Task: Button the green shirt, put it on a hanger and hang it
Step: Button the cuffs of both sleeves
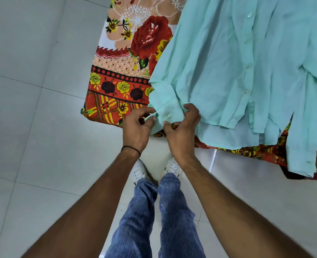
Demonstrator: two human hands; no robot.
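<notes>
The green shirt [228,62] is lying spread out on the floral sheet [120,71], its buttons [247,66] running down the front and one sleeve trailing to the near corner. The cuff [165,112] is getting the attention there. The left hand [135,127] is pinching its edge with curled fingers [144,110], and the right hand [182,131] is gripping the fabric just beside it, curled tight into the cloth. Below, jeans [144,211] and white shoes [139,172] are standing on the pale tiled floor [33,90].

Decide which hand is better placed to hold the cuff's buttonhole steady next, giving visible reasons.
Probably the right hand: its fingers grip the green shirt at the cuff, right beside the buttonhole. The left hand pinches only the cuff's outer edge.
</notes>
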